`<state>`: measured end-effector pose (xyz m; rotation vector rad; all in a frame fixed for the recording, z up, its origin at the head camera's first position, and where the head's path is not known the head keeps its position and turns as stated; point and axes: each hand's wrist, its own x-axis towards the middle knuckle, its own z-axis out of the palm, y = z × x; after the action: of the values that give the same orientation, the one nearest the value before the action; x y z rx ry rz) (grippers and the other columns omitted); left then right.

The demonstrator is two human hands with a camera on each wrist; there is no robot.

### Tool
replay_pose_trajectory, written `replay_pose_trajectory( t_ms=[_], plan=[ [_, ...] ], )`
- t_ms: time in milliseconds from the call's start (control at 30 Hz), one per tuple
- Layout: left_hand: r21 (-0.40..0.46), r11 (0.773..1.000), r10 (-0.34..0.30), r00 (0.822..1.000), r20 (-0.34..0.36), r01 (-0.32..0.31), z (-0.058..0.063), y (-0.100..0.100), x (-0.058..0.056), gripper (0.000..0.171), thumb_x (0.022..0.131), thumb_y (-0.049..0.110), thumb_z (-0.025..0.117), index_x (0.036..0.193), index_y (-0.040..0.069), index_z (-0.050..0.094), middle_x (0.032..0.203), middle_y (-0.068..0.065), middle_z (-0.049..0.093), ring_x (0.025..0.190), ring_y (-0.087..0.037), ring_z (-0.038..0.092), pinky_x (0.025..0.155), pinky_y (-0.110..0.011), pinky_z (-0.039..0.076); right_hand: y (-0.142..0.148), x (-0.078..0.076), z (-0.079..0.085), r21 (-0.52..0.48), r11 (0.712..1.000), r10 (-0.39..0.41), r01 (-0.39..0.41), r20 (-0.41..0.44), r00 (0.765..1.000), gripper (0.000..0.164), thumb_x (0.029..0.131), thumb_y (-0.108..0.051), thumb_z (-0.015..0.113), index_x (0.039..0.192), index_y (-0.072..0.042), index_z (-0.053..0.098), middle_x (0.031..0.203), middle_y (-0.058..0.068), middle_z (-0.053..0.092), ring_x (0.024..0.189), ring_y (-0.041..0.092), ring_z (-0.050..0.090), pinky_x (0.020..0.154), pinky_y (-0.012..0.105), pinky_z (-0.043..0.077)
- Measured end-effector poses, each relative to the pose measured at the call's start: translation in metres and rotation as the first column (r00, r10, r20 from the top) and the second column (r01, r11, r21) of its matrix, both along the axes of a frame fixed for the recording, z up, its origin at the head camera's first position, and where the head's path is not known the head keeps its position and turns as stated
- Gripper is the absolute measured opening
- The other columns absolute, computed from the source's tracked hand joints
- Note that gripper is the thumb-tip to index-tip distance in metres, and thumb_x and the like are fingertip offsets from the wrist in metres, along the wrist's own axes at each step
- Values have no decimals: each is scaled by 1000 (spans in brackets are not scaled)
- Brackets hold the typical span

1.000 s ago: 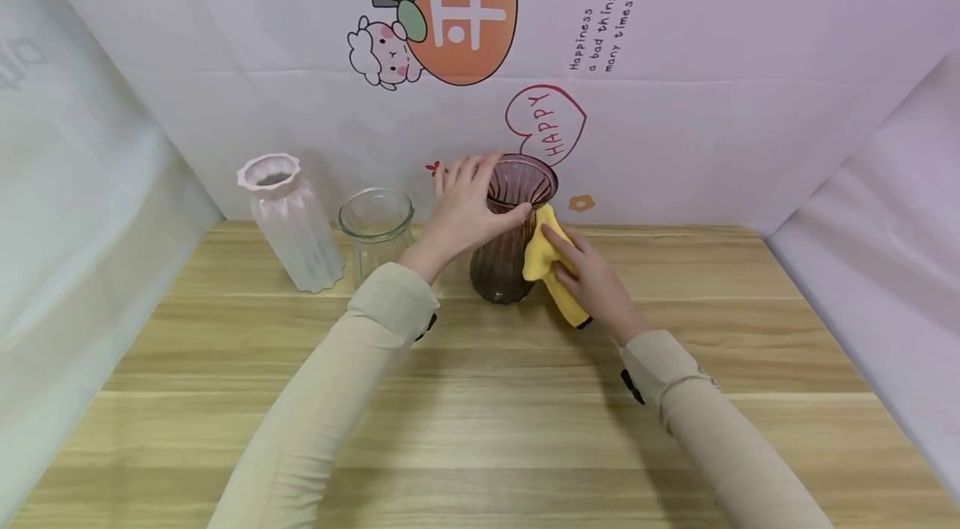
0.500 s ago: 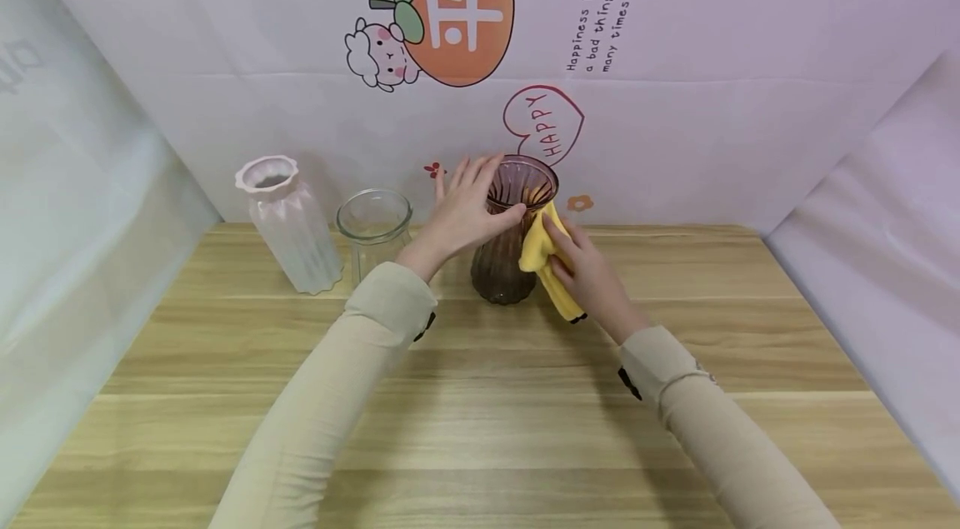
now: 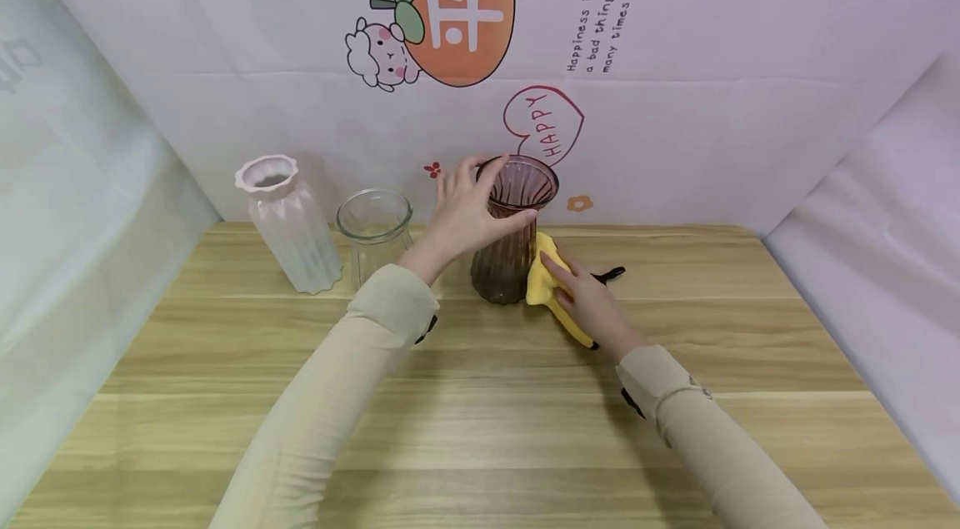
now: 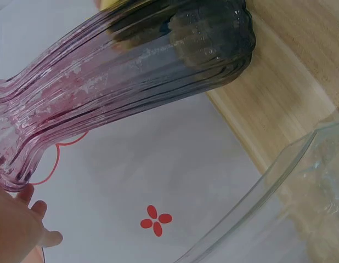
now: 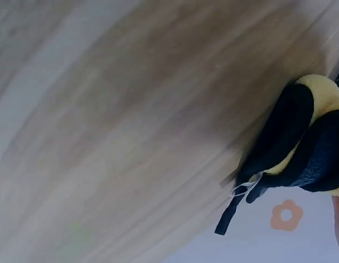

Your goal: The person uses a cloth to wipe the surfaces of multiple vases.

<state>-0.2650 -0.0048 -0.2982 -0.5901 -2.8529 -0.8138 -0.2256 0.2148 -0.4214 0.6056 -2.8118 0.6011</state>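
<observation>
- Left hand (image 3: 463, 217) grips the rim of the purple vase (image 3: 498, 262), upright on the table (image 3: 480, 429).
- Right hand (image 3: 588, 296) pinches a yellow cloth (image 3: 538, 283) at the vase's lower side.
- Wiping judged under way; completion unverifiable.
- Clear vase (image 3: 342, 225), pinkish-white vase (image 3: 296, 233): both untouched.

Glossy, ribbed glass here on the purple vase (image 3: 499, 266) — smooth, clear glass on the jar (image 3: 373, 237)! The white vase (image 3: 295, 236) gleams softly, all pleats; the yellow cloth (image 3: 541, 281) looks matt, fluffy — the wood-grain table (image 3: 495, 429) smooth.
</observation>
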Motion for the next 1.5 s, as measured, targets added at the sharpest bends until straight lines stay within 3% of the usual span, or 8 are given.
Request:
replay_pose_trajectory(
  t_ms=[100, 233, 400, 733, 1000, 1200, 1400, 1500],
  plan=[
    [-16, 1000, 8, 1000, -16, -8, 0, 0, 0, 85, 83, 64, 57, 152, 26, 24, 153, -13, 25, 144, -29, 19, 120, -52, 6, 1, 0, -1, 27, 1000, 8, -8, -13, 1000, 60, 89, -2, 62, 145, -12, 42, 143, 29, 42, 90, 40, 66, 68, 43, 54],
    [-46, 999, 15, 999, -29, -17, 1, -1, 0, 84, 84, 64, 56, 152, 26, 24, 154, -9, 28, 144, -29, 21, 121, -53, 5, 2, -1, 2, -9, 999, 38, -39, -73, 997, 60, 87, 0, 64, 143, -10, 44, 140, 30, 45, 93, 41, 66, 69, 43, 55],
    [-42, 999, 1, 1000, -13, -1, 3, -2, 0, 83, 85, 62, 56, 152, 27, 23, 155, -6, 28, 146, -29, 20, 121, -54, 4, -1, -6, 16, -102, 992, 60, -75, -138, 989, 58, 88, 1, 63, 142, -6, 44, 137, 30, 48, 107, 44, 61, 81, 48, 56],
    [-18, 999, -33, 999, 20, 34, 3, -4, -1, 81, 86, 61, 53, 153, 27, 21, 158, -4, 23, 149, -29, 15, 120, -57, 1, -14, -12, 48, -250, 966, -6, -62, -263, 965, 56, 88, 1, 63, 141, -4, 46, 142, 28, 44, 123, 46, 51, 99, 52, 48],
    [-44, 998, -36, 999, 32, 37, 1, -3, -2, 86, 86, 63, 51, 154, 25, 15, 160, -5, 17, 150, -30, 8, 121, -56, 1, -13, -9, 39, -177, 984, -6, -28, -189, 982, 55, 89, -1, 62, 141, -5, 46, 140, 27, 45, 115, 44, 56, 90, 51, 53],
    [-25, 999, -23, 999, 25, 24, 0, -2, -2, 90, 83, 65, 55, 154, 25, 15, 158, -13, 15, 148, -33, 12, 121, -55, 3, -6, -5, 21, -123, 992, 10, -24, -116, 993, 57, 91, -2, 60, 144, -9, 42, 140, 25, 45, 104, 40, 62, 84, 47, 56],
    [11, 1000, 2, 1000, 18, -3, 1, 1, 1, 94, 80, 68, 58, 153, 24, 20, 155, -12, 20, 145, -29, 16, 121, -52, 6, 0, -3, 5, -55, 998, 18, -20, -36, 999, 57, 92, -3, 59, 145, -10, 41, 142, 26, 42, 107, 40, 61, 81, 45, 56],
    [12, 1000, 19, 1000, 11, -19, 1, 2, 1, 93, 80, 68, 58, 153, 23, 21, 154, -10, 22, 144, -28, 19, 120, -52, 8, 3, -3, 1, -10, 1000, -2, 2, -5, 1000, 58, 91, -2, 60, 145, -12, 41, 144, 29, 39, 94, 38, 65, 73, 41, 55]
  ],
)
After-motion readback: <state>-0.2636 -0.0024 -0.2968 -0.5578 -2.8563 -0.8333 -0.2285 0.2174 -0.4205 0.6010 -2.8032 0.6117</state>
